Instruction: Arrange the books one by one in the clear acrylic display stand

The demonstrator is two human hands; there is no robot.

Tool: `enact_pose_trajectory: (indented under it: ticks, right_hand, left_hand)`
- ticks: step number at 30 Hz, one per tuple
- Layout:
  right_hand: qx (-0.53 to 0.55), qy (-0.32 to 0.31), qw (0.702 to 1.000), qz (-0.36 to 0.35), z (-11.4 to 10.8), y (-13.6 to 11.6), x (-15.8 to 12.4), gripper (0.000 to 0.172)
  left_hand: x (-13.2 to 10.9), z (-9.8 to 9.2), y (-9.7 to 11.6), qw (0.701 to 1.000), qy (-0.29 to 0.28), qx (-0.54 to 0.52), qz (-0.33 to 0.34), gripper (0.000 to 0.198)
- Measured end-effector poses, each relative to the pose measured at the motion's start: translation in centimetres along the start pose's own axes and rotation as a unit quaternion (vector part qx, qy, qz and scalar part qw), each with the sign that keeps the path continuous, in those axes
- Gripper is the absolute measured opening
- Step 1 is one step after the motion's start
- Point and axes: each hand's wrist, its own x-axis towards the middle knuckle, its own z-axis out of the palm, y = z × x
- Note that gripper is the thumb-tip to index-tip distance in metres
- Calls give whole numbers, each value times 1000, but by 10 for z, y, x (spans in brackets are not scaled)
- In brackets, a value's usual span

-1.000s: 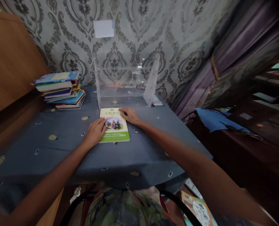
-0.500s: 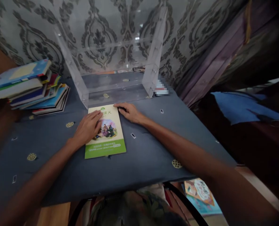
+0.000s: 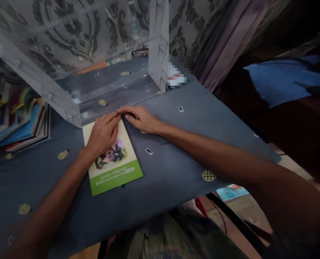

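Note:
A closed paperback book [image 3: 117, 176] with a cream cover, a coloured picture and a green lower band lies tilted on the dark blue tablecloth. My left hand [image 3: 102, 133] rests flat on its upper part, fingers stretched towards the top right corner, hiding the title. My right hand [image 3: 140, 118] touches that corner, its fingers extended and the thumb apart below them. The fingertips of both hands meet there, so I cannot see exactly what they press on.
A clear acrylic stand [image 3: 157, 64] rises just behind the book. Stacked books [image 3: 27, 122] sit at the left. The tablecloth [image 3: 173, 144] runs to an edge at the right. A blue cloth [image 3: 284, 79] hangs beyond it, and a light-blue book [image 3: 231, 192] lies below the table.
My view has turned, so the book looks more tilted. My left hand has slid up the cover towards the top right corner, and its fingertips now meet my right hand.

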Motion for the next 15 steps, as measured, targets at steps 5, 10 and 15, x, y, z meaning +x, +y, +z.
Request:
enact_pose_trajectory:
  ticks: [5, 10, 15]
  right_hand:
    - [-19, -19, 1000, -16, 1, -1, -2, 38]
    - [-42, -20, 999, -17, 3, 1, -3, 35]
    - [-65, -15, 997, -30, 8, 5, -3, 33]
  left_hand:
    - [-9, -8, 12, 999, -6, -41, 20, 36]
    - [-33, -23, 45, 995, -33, -70, 61, 35]
    - [-72, -35, 86, 986, -66, -99, 113, 36]
